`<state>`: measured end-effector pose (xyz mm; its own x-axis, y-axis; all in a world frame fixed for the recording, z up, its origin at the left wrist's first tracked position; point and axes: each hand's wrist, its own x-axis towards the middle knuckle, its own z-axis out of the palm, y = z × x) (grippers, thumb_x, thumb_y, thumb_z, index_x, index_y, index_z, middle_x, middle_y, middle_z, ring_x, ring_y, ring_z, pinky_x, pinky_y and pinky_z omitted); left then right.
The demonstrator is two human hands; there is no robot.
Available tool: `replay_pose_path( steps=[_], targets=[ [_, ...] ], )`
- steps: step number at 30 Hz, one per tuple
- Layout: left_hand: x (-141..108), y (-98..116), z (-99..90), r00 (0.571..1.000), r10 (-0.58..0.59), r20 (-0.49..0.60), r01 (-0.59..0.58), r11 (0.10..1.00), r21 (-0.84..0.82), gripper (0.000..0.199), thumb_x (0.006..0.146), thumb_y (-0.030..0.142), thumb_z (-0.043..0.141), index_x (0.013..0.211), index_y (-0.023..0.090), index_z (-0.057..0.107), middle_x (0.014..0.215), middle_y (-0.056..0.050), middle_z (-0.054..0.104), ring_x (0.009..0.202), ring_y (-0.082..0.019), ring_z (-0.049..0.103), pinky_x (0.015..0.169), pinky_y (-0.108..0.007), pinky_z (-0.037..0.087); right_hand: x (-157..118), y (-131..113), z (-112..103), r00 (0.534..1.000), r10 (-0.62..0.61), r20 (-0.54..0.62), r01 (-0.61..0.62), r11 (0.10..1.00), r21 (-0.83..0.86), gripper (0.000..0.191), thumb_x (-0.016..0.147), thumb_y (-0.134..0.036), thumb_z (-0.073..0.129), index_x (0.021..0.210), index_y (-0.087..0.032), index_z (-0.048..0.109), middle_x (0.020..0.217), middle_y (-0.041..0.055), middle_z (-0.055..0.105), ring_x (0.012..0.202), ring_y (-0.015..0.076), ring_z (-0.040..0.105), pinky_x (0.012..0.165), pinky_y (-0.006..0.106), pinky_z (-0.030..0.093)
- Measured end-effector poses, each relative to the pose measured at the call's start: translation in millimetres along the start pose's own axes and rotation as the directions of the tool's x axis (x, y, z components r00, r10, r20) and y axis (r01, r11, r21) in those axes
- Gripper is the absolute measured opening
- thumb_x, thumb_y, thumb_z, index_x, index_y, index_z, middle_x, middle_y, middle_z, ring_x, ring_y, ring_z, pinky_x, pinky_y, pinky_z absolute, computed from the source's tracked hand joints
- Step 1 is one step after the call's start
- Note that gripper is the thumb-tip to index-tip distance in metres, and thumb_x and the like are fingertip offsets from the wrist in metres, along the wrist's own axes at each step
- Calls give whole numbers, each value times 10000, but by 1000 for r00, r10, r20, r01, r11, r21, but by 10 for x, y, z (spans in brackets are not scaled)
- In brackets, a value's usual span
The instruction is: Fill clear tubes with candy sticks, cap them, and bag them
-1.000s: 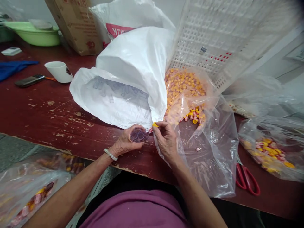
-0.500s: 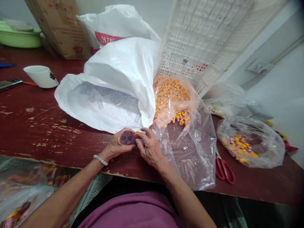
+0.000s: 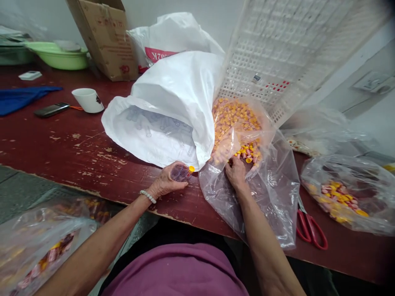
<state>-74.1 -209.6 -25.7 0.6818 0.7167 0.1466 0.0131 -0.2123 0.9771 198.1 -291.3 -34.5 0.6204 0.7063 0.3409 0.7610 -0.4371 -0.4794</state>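
Observation:
Several clear plastic tubes (image 3: 179,172) are bundled in my left hand (image 3: 168,180), in front of the white sack; a yellow cap (image 3: 191,169) shows at one tube's end. Inside the white sack (image 3: 182,90) lie more clear tubes (image 3: 168,125). My right hand (image 3: 237,172) reaches into the mouth of the clear bag (image 3: 262,197), at the near edge of the yellow and red pieces (image 3: 236,119). Its fingertips are partly hidden there, so whether they hold a piece does not show.
Red-handled scissors (image 3: 311,230) and another clear bag of pieces (image 3: 339,197) lie to the right. A white crate (image 3: 256,61) leans behind. At left are a cup (image 3: 88,100), a phone (image 3: 52,109), a blue cloth (image 3: 21,98) and a green basin (image 3: 61,57).
My right hand has left the tubes and moved right into the clear bag. My left hand still holds the tubes, with the yellow cap now in plain sight. The view has shifted left.

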Motion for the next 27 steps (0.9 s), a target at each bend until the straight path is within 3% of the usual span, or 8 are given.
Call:
replay_pose_path(
  steps=[4, 7, 9, 12, 16, 19, 24, 27],
  targets=[
    [5, -12, -2, 1000, 4, -2, -4, 1000, 14, 484, 561, 137, 723, 1003, 142, 526, 933, -64, 676, 836, -186, 673, 787, -321, 533, -239, -146, -303, 994, 3, -109, 14, 988, 154, 310, 846, -336, 460, 1060, -163, 603, 984, 106, 635, 878, 213, 579, 792, 352, 448],
    [9, -2, -4, 1000, 6, -7, -6, 1000, 16, 477, 562, 140, 724, 997, 139, 529, 917, -55, 672, 817, -176, 669, 772, -302, 531, -520, -504, -488, 976, -181, -121, 215, 884, 415, 260, 871, -308, 474, 1083, -216, 593, 1006, 69, 621, 913, 191, 589, 809, 345, 472],
    [9, 12, -7, 1000, 20, -11, -20, 998, 52, 471, 564, 145, 724, 994, 139, 533, 898, -44, 666, 795, -166, 661, 757, -290, 528, -679, -796, -494, 938, -339, -71, 327, 798, 505, 219, 873, -246, 490, 1057, -221, 606, 1014, 63, 606, 963, 180, 579, 852, 339, 468],
    [8, 28, -14, 998, 61, -8, -59, 991, 120, 453, 572, 153, 722, 987, 141, 539, 898, -37, 653, 785, -156, 644, 743, -276, 519, -809, -1113, -382, 897, -442, -24, 379, 739, 557, 209, 876, -186, 487, 1045, -211, 608, 1017, 70, 597, 985, 171, 571, 870, 327, 469],
    [6, 31, -10, 998, 57, 15, -59, 992, 113, 423, 606, 175, 711, 992, 146, 543, 872, -28, 650, 754, -143, 635, 713, -253, 512, -834, -1175, -285, 901, -433, 13, 356, 756, 550, 330, 845, -192, 530, 1173, -221, 514, 1045, 66, 603, 912, 172, 586, 818, 337, 497],
    [2, 22, -2, 999, 41, 2, -41, 995, 96, 409, 611, 161, 694, 990, 147, 542, 856, -20, 647, 740, -135, 629, 695, -242, 509, -827, -1102, -287, 908, -417, -38, 382, 787, 484, 298, 823, -150, 501, 1112, -219, 528, 1050, 69, 566, 951, 188, 558, 838, 368, 484],
    [2, -6, -22, 998, 57, 11, -58, 991, 118, 396, 609, 156, 694, 981, 149, 556, 883, -18, 630, 773, -137, 615, 708, -237, 502, -907, -1083, -143, 824, -566, -17, 551, 794, 256, 355, 772, -43, 436, 1010, -245, 605, 1075, 78, 529, 1001, 232, 484, 859, 425, 429],
    [13, -22, -32, 999, 49, 3, -49, 994, 95, 434, 598, 152, 707, 1004, 154, 552, 925, -25, 631, 805, -144, 620, 733, -245, 508, -969, -1130, -65, 820, -571, 32, 562, 814, 147, 377, 770, -50, 464, 1045, -265, 607, 1092, 72, 562, 982, 246, 480, 837, 429, 412]
  ],
)
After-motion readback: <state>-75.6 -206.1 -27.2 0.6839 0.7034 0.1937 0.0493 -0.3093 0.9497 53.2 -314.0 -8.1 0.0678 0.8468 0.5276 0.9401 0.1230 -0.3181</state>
